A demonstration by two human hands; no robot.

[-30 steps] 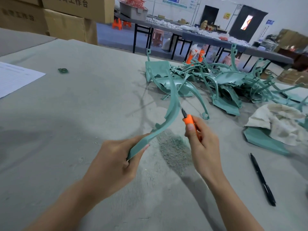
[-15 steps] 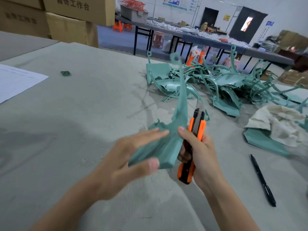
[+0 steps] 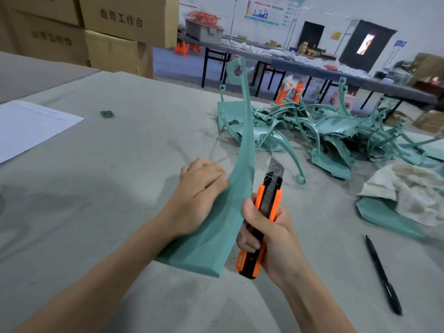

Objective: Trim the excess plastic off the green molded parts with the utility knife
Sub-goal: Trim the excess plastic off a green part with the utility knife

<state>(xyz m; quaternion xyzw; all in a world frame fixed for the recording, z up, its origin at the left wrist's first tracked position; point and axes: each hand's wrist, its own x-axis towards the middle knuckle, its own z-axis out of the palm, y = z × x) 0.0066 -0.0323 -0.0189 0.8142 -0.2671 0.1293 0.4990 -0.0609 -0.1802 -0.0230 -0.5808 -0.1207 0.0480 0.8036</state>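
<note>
Green curved plastic part (image 3: 216,236) was turned broadside in gripping left hand (image 3: 199,195); right hand (image 3: 274,241), clamped on orange utility knife (image 3: 269,198), raised blade alongside, ready to trim.

The molded part (image 3: 216,231) at near centre is a flat teal green, the same shade as the pile of parts (image 3: 336,126) at far right. The utility knife (image 3: 269,203) has an orange body, a black centre strip and a dull grey blade. The counter (image 3: 108,176) is pale grey. The pen (image 3: 381,272) is black, the cloth (image 3: 413,186) cream with brownish smudges, the paper (image 3: 28,126) white, and the cardboard boxes (image 3: 125,22) brown with dark print.
</note>
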